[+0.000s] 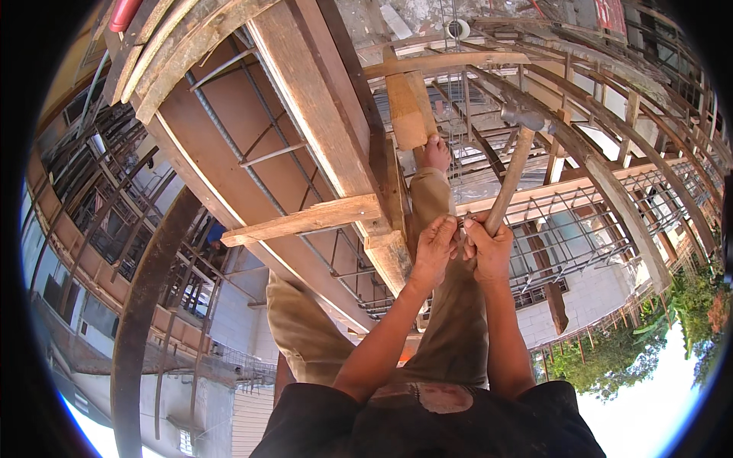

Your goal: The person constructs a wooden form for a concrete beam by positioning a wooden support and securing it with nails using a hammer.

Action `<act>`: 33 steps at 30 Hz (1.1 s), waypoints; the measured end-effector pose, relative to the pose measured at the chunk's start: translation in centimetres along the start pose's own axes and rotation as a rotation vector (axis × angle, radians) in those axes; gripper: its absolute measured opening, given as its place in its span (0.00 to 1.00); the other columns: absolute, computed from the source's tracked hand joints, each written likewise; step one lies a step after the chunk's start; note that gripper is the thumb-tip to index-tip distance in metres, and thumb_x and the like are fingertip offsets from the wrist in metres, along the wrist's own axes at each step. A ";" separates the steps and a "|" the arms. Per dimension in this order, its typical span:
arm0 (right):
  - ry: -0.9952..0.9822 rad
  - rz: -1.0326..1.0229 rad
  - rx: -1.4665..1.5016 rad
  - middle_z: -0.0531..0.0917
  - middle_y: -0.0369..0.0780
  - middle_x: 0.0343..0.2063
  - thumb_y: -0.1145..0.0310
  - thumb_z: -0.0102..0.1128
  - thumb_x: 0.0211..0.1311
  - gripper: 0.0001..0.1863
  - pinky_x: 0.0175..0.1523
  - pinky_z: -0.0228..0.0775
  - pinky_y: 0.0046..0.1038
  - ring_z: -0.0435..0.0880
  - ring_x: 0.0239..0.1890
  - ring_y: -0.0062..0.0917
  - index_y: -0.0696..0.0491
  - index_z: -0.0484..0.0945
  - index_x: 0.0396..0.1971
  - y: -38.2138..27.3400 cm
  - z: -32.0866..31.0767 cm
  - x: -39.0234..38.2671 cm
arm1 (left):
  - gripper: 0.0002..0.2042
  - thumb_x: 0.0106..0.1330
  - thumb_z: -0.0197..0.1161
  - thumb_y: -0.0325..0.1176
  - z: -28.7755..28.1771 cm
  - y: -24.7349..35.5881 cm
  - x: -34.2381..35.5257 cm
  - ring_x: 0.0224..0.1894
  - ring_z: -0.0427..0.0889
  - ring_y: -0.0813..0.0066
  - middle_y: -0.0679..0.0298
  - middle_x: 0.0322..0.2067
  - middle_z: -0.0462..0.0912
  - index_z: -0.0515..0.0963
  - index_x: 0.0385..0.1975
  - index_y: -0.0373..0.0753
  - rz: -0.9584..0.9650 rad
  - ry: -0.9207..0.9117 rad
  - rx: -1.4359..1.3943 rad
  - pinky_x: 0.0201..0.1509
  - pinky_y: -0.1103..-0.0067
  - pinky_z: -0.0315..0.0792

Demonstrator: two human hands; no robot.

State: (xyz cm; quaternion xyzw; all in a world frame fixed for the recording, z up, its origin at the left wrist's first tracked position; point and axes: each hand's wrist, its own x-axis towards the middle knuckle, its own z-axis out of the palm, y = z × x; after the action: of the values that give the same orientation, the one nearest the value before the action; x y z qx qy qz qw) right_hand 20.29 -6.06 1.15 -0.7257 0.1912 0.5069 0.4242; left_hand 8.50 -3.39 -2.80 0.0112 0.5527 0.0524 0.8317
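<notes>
- Hammer [511,175]: located just beyond the hands, at 1 o'clock from them. Its wooden handle slopes upward from the grip; the metal head is uppermost.
- Right hand [491,248]: fingers curled nearly closed, holding the lower part of the hammer handle. Thumb and index finger project toward 9 o'clock.
- Left hand [435,250]: fingers curled inward, fingertips drawn together just beside those of the right hand. Whether a small item sits between the fingertips cannot be told.
- Wooden formwork [187,141]: long open trough, from 10 o'clock to 9 o'clock of the hands. Steel bars [272,155] run along and across its interior.
- Timber strip [305,220]: spans the trough opening crosswise, at 9 o'clock.
- Timber block [407,114]: positioned between 11 and 12 o'clock, just beyond the toes of a bare foot [437,155].
- Steel reinforcement cage [569,256]: located at 3 o'clock, lower than the hands, alongside a pale wall.
- Trousers [456,324]: the person's legs extend below the hands, at 6 o'clock and 8 o'clock.
- Green foliage [611,362]: visible in the background at 4 o'clock.
</notes>
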 end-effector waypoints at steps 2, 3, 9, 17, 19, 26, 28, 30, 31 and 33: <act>-0.030 0.040 0.082 0.74 0.33 0.17 0.76 0.66 0.65 0.05 0.18 0.61 0.23 0.70 0.13 0.16 0.58 0.77 0.36 0.0 0.1 0.6 | 0.14 0.81 0.53 0.42 -0.4 -0.9 0.8 0.24 0.71 0.84 0.71 0.24 0.74 0.78 0.39 0.38 0.046 -0.026 -0.027 0.29 0.81 0.71; -0.028 0.042 0.077 0.74 0.33 0.17 0.76 0.66 0.65 0.05 0.18 0.61 0.23 0.70 0.13 0.16 0.58 0.77 0.36 0.2 0.1 0.8 | 0.13 0.81 0.54 0.41 -0.6 -1.0 1.3 0.24 0.70 0.83 0.71 0.24 0.73 0.78 0.39 0.38 0.106 -0.051 -0.045 0.28 0.81 0.71; -0.093 0.096 0.205 0.74 0.34 0.17 0.75 0.67 0.65 0.07 0.17 0.63 0.23 0.70 0.12 0.16 0.57 0.76 0.36 0.9 -0.3 1.4 | 0.12 0.81 0.53 0.38 -0.7 0.6 1.5 0.31 0.76 0.79 0.65 0.33 0.81 0.79 0.44 0.37 0.137 -0.044 0.021 0.36 0.80 0.73; -0.062 0.154 0.075 0.76 0.34 0.18 0.73 0.68 0.65 0.08 0.16 0.62 0.21 0.70 0.13 0.14 0.56 0.76 0.36 0.9 -1.0 1.6 | 0.13 0.76 0.58 0.27 -0.1 5.2 0.4 0.40 0.83 0.77 0.62 0.41 0.83 0.80 0.56 0.32 0.188 -0.193 0.496 0.48 0.77 0.78; -0.081 0.157 0.078 0.76 0.34 0.18 0.73 0.68 0.65 0.08 0.16 0.62 0.21 0.70 0.13 0.14 0.56 0.77 0.36 1.1 -1.0 1.8 | 0.15 0.73 0.60 0.22 -0.2 6.2 0.1 0.40 0.83 0.77 0.62 0.44 0.83 0.80 0.58 0.32 0.151 -0.258 0.545 0.48 0.78 0.78; -0.073 0.116 0.102 0.75 0.33 0.17 0.73 0.70 0.64 0.08 0.17 0.64 0.23 0.71 0.13 0.16 0.56 0.77 0.35 1.5 -1.0 3.0 | 0.09 0.73 0.56 0.20 -1.4 2.7 2.4 0.39 0.83 0.78 0.62 0.39 0.80 0.79 0.50 0.31 0.239 -0.094 0.348 0.44 0.78 0.80; -0.063 0.094 0.104 0.75 0.33 0.17 0.73 0.70 0.64 0.08 0.17 0.64 0.24 0.71 0.13 0.16 0.56 0.77 0.35 1.6 -0.8 3.6 | 0.08 0.72 0.60 0.24 -1.9 1.1 3.6 0.35 0.78 0.81 0.62 0.41 0.82 0.77 0.48 0.32 0.393 0.024 0.012 0.43 0.80 0.75; -0.019 0.054 0.131 0.75 0.33 0.17 0.73 0.70 0.64 0.08 0.17 0.65 0.24 0.70 0.12 0.16 0.57 0.78 0.34 1.8 -0.5 4.3 | 0.07 0.73 0.61 0.25 -1.7 -0.1 3.7 0.34 0.77 0.82 0.63 0.39 0.82 0.78 0.47 0.33 0.308 0.089 0.007 0.41 0.81 0.73; -0.029 0.052 0.130 0.75 0.33 0.17 0.73 0.70 0.64 0.08 0.17 0.65 0.24 0.70 0.12 0.16 0.57 0.78 0.34 1.9 -0.5 4.8 | 0.07 0.73 0.61 0.27 -1.3 -0.4 3.6 0.32 0.75 0.83 0.64 0.36 0.82 0.79 0.46 0.34 0.218 0.149 0.003 0.38 0.82 0.70; 0.015 -0.024 0.095 0.74 0.33 0.16 0.74 0.68 0.65 0.07 0.17 0.64 0.24 0.69 0.12 0.16 0.57 0.78 0.34 2.3 -0.2 5.6 | 0.06 0.74 0.62 0.29 0.0 -1.4 3.6 0.32 0.74 0.83 0.66 0.32 0.81 0.80 0.45 0.35 0.145 0.092 -0.066 0.36 0.82 0.68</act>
State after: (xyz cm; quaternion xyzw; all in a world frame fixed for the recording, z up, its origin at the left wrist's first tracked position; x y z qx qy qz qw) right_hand 21.09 -6.71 -4.85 -0.7108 0.2094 0.4867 0.4626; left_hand 9.98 -4.45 -6.17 0.0213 0.5860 0.1310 0.7994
